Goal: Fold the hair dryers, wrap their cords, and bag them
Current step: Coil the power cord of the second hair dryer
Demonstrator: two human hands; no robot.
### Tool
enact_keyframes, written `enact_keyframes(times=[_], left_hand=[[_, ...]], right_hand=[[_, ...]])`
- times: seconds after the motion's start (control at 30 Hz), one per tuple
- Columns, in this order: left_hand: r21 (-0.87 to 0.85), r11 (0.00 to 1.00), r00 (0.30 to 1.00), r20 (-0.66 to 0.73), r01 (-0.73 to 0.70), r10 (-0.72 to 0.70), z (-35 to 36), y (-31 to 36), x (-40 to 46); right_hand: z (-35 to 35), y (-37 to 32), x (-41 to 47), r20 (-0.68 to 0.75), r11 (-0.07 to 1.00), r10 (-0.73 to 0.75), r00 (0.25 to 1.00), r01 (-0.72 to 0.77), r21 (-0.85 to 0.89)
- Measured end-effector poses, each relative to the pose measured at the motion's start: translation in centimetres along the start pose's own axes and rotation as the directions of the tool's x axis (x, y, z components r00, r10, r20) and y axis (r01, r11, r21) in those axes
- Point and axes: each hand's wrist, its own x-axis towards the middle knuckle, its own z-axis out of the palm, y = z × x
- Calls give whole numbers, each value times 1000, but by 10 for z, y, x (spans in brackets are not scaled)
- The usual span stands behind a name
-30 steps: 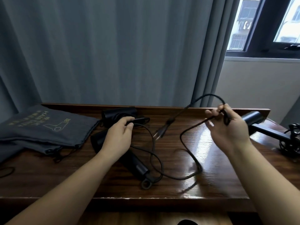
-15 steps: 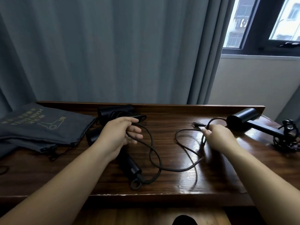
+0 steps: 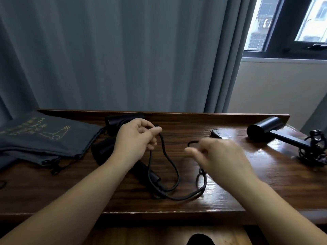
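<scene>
A black hair dryer [image 3: 103, 151] lies on the wooden table [image 3: 230, 197] under my left arm, its handle [image 3: 146, 171] pointing toward me. Its black cord [image 3: 172, 167] loops across the table. My left hand [image 3: 136, 138] pinches the cord near the dryer's head. My right hand [image 3: 223, 156], blurred by motion, is curled around a further stretch of the cord. The plug [image 3: 215, 133] lies loose on the table behind that hand. Grey drawstring bags [image 3: 44, 137] printed "HAIR DRYER" lie at the left.
A second black dryer [image 3: 120, 119] rests at the table's back edge behind my left hand. A third dryer [image 3: 261, 129] lies at the right with its handle out and its cord [image 3: 316, 151] bunched. Grey curtains hang behind; a window is at the upper right.
My right hand came down from holding the cord in the air, laid the plug on the table and slid left along the cord. My left hand took a pinch on the cord.
</scene>
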Motion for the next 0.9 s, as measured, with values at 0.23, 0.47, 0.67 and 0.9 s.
enact_keyframes(times=[0.23,0.47,0.67,0.9], left_hand=[[521,838,970,-71,-161,231,-8,-2,-2],[534,833,980,-32,-148,194,-21,-10,12],[233,971,962,274,-48,-18,-15,-21,2],[714,498,775,620,-491,-125,-11,-24,-12]], right_hand=[[52,-15,-33,319,932,-356,878,311,185],[47,6,-21,-27,746,-144,989,126,654],[8,46,18,-20,85,379,925,-13,996],[7,97,28,4,693,276,961,-202,692]])
